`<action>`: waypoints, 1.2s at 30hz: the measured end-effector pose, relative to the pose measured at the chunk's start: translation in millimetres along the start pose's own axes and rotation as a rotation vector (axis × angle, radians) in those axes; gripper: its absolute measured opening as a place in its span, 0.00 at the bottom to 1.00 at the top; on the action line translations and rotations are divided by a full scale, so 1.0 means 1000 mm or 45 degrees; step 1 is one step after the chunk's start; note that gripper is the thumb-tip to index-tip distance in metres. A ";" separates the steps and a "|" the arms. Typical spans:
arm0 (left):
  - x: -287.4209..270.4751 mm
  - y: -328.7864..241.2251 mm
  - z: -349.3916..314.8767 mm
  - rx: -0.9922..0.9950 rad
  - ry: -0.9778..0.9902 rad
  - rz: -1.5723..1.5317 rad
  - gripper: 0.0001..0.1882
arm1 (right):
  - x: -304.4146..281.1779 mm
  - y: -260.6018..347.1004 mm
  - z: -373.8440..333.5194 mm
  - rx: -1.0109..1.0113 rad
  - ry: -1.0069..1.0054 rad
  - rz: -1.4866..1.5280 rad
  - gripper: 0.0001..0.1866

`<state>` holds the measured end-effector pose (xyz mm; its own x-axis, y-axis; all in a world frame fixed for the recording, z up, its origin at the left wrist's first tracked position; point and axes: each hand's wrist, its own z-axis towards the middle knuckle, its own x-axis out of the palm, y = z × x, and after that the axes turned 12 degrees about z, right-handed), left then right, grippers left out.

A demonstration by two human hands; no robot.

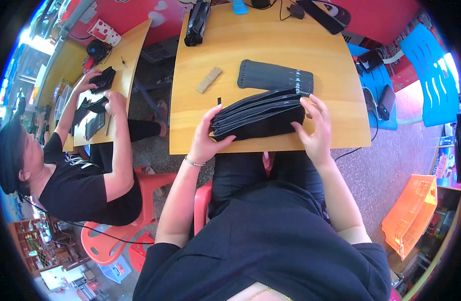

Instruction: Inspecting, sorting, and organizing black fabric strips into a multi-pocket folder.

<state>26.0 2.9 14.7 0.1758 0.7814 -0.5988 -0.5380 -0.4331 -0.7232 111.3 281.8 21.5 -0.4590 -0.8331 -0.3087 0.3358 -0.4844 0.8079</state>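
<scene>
Between my two hands is a thick bundle of black layered pieces (pixel 263 118), long and flat, its layers fanned along the upper side. It rests at the near edge of the wooden table. My left hand (pixel 209 138) grips its left end, thumb in front and fingers behind. At the right end, my right hand (pixel 316 125) holds it with thumb and fingers apart across its height. Just beyond it lies a dark grey flat stack (pixel 275 76) with small holes along its left edge and pale marks at its right. I cannot tell whether the bundle's layers are joined.
On the table (pixel 215 55) are a tan block (pixel 209 80), a small black tab (pixel 219 101) and a black bundle (pixel 197 22). At left, a co-worker (pixel 80 175) handles black pieces at another table. A blue chair (pixel 426 75) and an orange crate (pixel 410 215) stand at right.
</scene>
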 end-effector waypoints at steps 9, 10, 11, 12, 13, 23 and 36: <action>0.002 0.002 -0.002 0.202 0.001 0.179 0.35 | 0.008 0.000 -0.011 -0.058 -0.090 -0.034 0.28; 0.002 0.003 -0.004 0.195 -0.009 0.169 0.35 | 0.009 0.001 -0.012 -0.060 -0.090 -0.033 0.28; 0.003 0.003 -0.005 0.194 -0.010 0.170 0.35 | 0.010 0.002 -0.014 -0.117 -0.124 -0.069 0.27; 0.004 0.004 -0.007 0.191 -0.024 0.150 0.35 | 0.010 0.003 -0.015 -0.173 -0.157 -0.104 0.26; 0.005 0.004 -0.008 0.189 -0.035 0.128 0.35 | 0.010 0.001 -0.018 -0.172 -0.157 -0.106 0.26; 0.009 0.010 -0.009 0.187 -0.063 0.153 0.38 | -0.007 0.005 -0.022 -0.337 -0.009 -0.363 0.18; 0.014 -0.003 -0.007 0.118 -0.161 0.141 0.31 | -0.001 0.009 -0.016 0.013 0.018 -0.126 0.16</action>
<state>35.6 12.2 6.7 0.0093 0.7839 -0.6208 -0.6230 -0.4811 -0.6168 128.3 274.4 21.0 -0.4781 -0.7848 -0.3943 0.2806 -0.5619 0.7781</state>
